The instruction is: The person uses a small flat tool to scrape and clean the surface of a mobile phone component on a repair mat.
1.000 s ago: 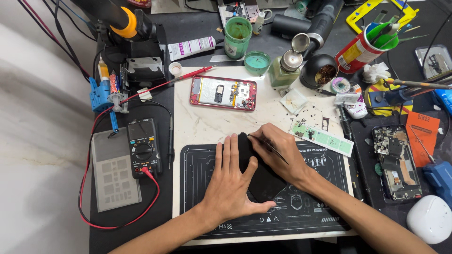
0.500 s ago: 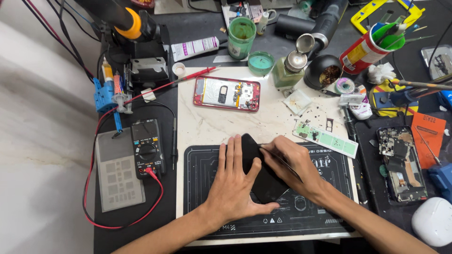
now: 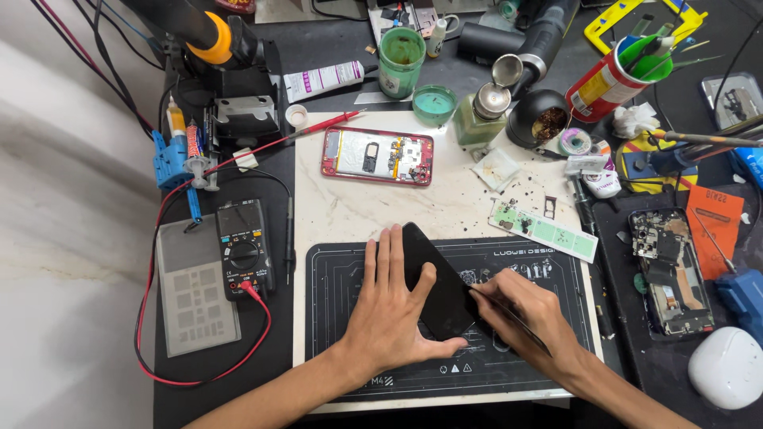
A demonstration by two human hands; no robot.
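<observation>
From the head view we see our left hand [image 3: 389, 318] lying flat and grasping a black phone [image 3: 439, 280], which is tilted on the dark work mat [image 3: 334, 278] near the front of the surface [image 3: 350, 202]. Our right hand [image 3: 524, 318] is clenched around a thin tool [image 3: 509, 314], perhaps tweezers, whose tip touches the phone's right edge. An opened red phone [image 3: 377, 155] lies further back, and a black multimeter [image 3: 242, 250] at the left.

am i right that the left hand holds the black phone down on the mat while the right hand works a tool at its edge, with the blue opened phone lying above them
Nearly. In the head view the opened phone above them is red, not blue. The rest holds: the left hand presses the black phone on the mat while the right hand works a thin tool at its edge.
</observation>
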